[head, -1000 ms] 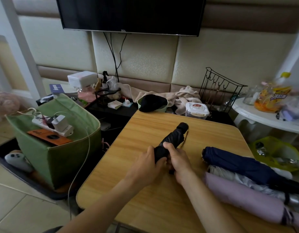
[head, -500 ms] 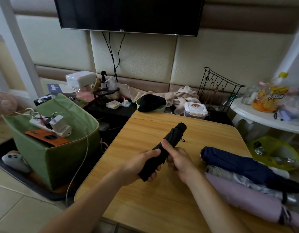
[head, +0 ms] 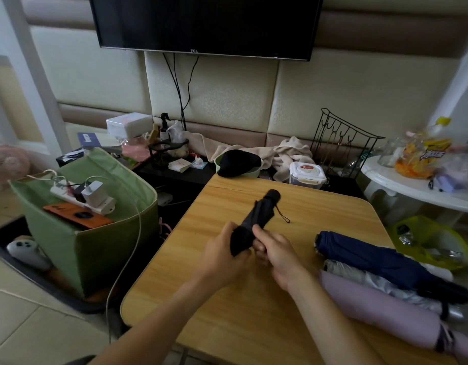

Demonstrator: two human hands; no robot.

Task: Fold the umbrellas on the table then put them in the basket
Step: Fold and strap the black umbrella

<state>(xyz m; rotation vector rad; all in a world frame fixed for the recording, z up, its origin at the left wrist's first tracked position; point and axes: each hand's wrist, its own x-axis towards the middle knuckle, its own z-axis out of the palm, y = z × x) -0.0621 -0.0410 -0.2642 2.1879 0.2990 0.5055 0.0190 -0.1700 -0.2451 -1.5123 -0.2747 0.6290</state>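
The black umbrella [head: 256,222] is gripped at its near end by both hands: the left hand [head: 223,255] is curled round the canopy, the right hand [head: 276,250] pinches beside it. It is held over the table [head: 227,312], handle toward one o'clock. Wrapping appears under way. Next, the strap is probably to be fastened; the green basket [head: 95,248] waits at nine o'clock. Three umbrellas [head: 380,262] lie at four o'clock.

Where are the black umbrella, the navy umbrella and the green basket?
black umbrella [head: 259,213]: head view, middle of its folded canopy.
navy umbrella [head: 369,256]: head view, middle of its canopy.
green basket [head: 101,248]: head view, its front wall.
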